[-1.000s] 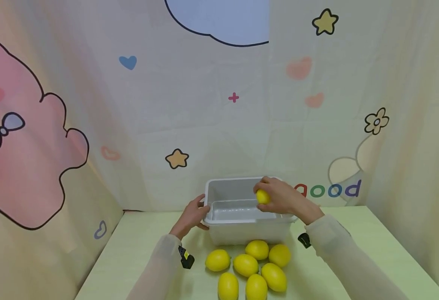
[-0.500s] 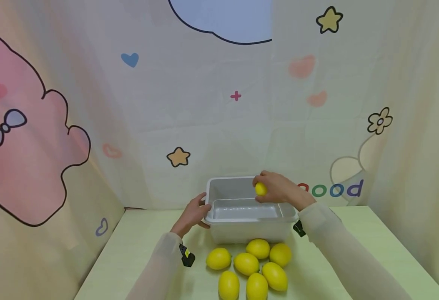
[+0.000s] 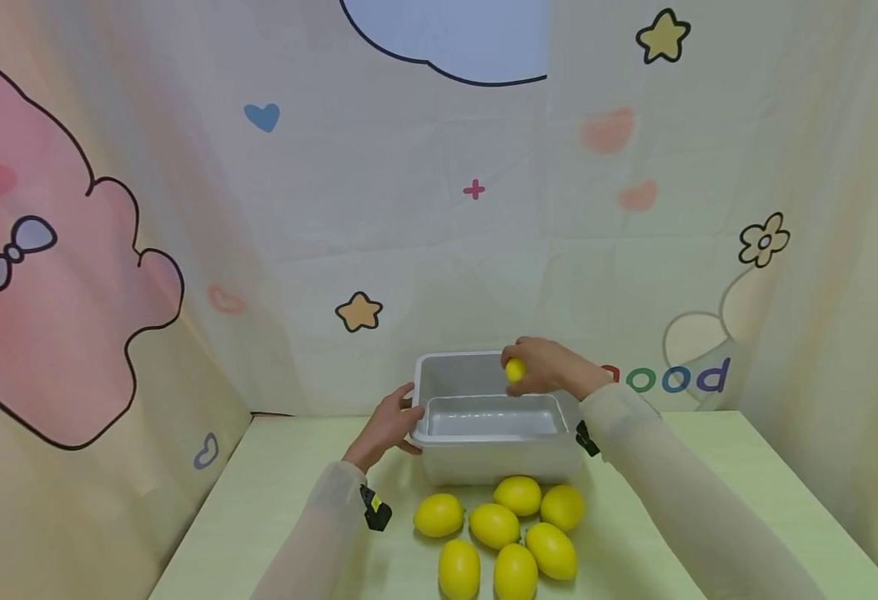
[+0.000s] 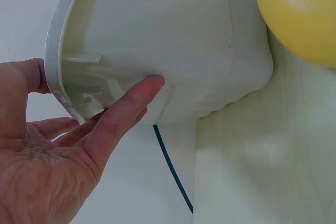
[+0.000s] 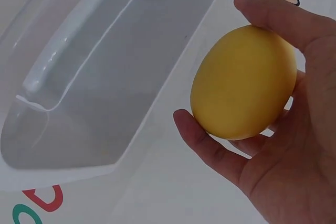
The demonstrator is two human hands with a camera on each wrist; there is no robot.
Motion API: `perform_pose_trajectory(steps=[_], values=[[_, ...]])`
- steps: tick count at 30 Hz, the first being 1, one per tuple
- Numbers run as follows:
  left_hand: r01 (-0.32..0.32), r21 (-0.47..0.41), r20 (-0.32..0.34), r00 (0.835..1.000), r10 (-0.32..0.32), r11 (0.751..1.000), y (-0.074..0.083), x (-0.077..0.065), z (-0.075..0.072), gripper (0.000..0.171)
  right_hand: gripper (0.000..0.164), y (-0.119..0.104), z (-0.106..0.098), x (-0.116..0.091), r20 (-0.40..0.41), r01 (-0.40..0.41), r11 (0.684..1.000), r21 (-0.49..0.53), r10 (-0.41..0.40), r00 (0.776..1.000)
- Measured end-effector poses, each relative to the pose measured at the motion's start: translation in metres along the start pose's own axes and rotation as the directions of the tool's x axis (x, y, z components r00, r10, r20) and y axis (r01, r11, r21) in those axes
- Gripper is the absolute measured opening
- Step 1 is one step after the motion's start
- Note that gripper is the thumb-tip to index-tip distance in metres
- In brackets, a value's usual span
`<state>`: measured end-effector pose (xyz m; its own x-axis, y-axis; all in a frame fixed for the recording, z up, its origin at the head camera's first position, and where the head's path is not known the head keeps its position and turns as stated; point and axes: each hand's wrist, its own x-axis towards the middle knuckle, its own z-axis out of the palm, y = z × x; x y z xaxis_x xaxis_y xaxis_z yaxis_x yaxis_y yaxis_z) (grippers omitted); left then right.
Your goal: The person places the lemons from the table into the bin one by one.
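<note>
A light grey plastic bin (image 3: 499,463) stands at the back of the table, its grey inner floor showing. At its left end my left hand (image 3: 384,430) grips the rim. In the left wrist view, the thumb hooks over the rim while the fingers (image 4: 128,106) lie along the outer wall. Over the bin's right part, my right hand (image 3: 551,367) holds a yellow lemon (image 3: 515,370). Seen from the right wrist, thumb and fingers curl round this lemon (image 5: 244,82), level with the bin's far edge; its far side is hidden by the palm.
Several more lemons (image 3: 494,526) lie in a loose cluster on the pale green table (image 3: 288,492), in front of the bin. One lemon (image 4: 302,14) shows close to the bin's base. A printed curtain (image 3: 408,208) hangs right behind the bin.
My right hand has risen and moved a little leftward with the lemon, turning away from me. The left hand keeps its grip on the rim. The cluster of lemons is unchanged.
</note>
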<state>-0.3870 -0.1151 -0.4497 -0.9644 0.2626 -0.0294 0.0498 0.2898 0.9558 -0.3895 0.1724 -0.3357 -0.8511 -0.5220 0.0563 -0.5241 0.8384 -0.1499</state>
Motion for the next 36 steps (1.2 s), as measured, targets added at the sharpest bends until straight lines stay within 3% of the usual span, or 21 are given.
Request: perform_pose_trajectory(steps=[7, 20, 30, 36], values=[[0.007, 0.020, -0.010, 1.000, -0.007, 1.000, 0.008, -0.002, 0.000, 0.066, 0.036, 0.000, 0.003, 0.008, 0.042, -0.014, 1.000, 0.011, 0.014, 0.999], [0.024, 0.028, -0.022, 0.999, -0.024, 0.999, 0.004, -0.001, 0.000, 0.064, 0.035, -0.003, 0.011, 0.024, 0.123, -0.066, 0.997, 0.030, 0.062, 0.990], [0.023, 0.012, -0.006, 1.000, -0.023, 1.000, 0.005, -0.003, -0.001, 0.066, 0.035, -0.008, 0.014, 0.035, 0.200, -0.109, 0.994, 0.010, 0.105, 0.974], [0.018, -0.004, 0.008, 1.000, -0.018, 1.000, 0.005, -0.004, -0.001, 0.066, 0.041, -0.009, 0.015, 0.038, 0.254, -0.180, 0.983, 0.017, 0.170, 0.952]])
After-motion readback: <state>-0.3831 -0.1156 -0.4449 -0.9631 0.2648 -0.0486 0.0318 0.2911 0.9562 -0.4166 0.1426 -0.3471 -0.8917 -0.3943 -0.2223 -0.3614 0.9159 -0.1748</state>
